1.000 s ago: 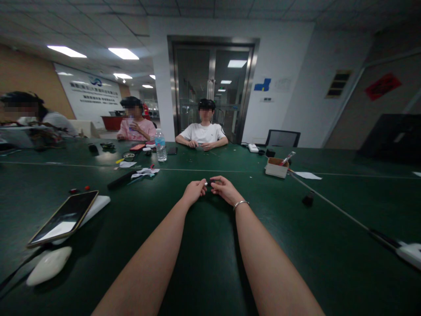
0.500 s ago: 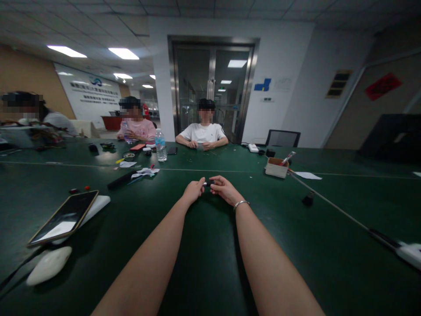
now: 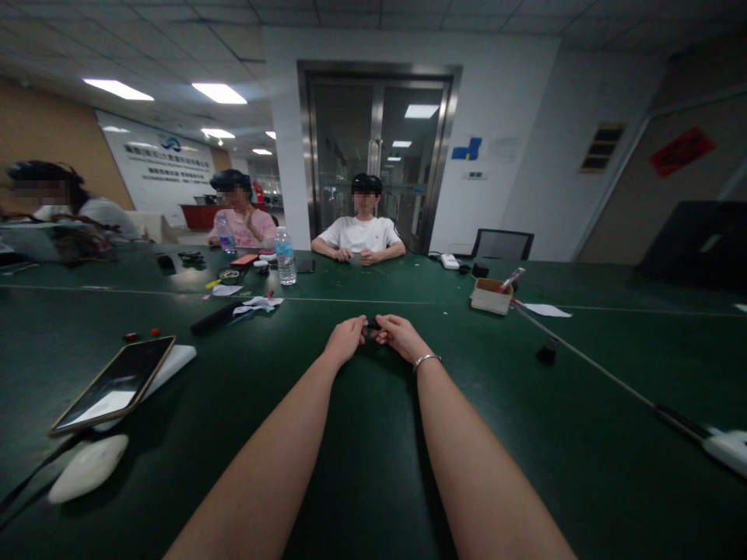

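Note:
A small dark object [image 3: 372,323] with a light end is held between my two hands, just above the green table [image 3: 373,435]. My left hand [image 3: 348,340] has its fingers closed on the light end. The dark end is pinched by my right hand [image 3: 399,335], which has a silver bracelet at the wrist. Both hands almost touch at the fingertips. The object is too small to name.
At the left lie a phone [image 3: 120,385] on a white item and a white mouse-like object [image 3: 89,469]. Farther off stand a water bottle [image 3: 285,257] and a small box [image 3: 491,297]. A cable [image 3: 583,356] runs at the right. Several people sit beyond the table.
My hands have drawn slightly closer together, and my right fingers have closed more around the dark object. Across the table, the person in pink has raised a hand toward the head.

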